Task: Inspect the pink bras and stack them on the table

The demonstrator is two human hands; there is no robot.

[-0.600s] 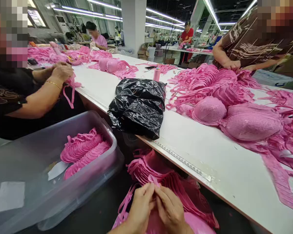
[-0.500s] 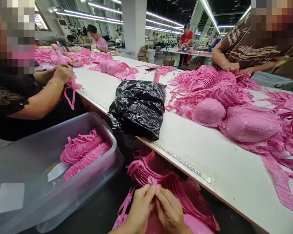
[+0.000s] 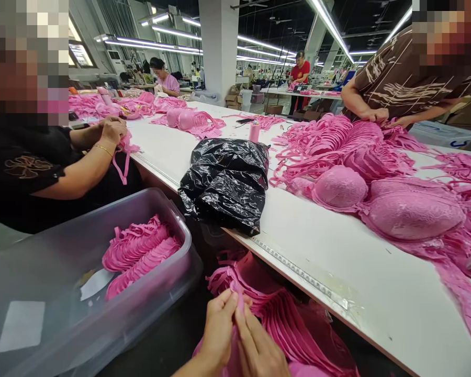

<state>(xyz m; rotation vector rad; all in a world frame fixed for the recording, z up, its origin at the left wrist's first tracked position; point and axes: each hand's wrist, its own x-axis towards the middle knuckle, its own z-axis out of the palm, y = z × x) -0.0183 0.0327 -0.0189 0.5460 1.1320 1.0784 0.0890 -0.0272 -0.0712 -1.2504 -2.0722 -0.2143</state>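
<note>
At the bottom centre my left hand (image 3: 217, 327) is closed, pinching a pink bra strap (image 3: 239, 297) between thumb and forefinger. My right hand (image 3: 262, 345) presses against the same strap, its fingers fairly straight and held together. Pink fabric of a bra shows below and between the hands, though my fingers cover much of it. Just beyond them, a stack of nested pink bras (image 3: 286, 314) lies below the table edge, partly behind my right hand.
To the left, a clear plastic bin (image 3: 141, 314) holds stacked pink bras (image 3: 141, 254). A black plastic bag (image 3: 225, 183) overhangs the white table (image 3: 298, 230), beside a measuring tape (image 3: 298, 269). More bras (image 3: 412, 209) cover the right side. Co-workers handle pink pieces at left and far right.
My hands have shifted slightly left, and the right fingers have straightened along the strap. The view has tilted up a little, so the surroundings sit lower. The neighbours' hands barely differ.
</note>
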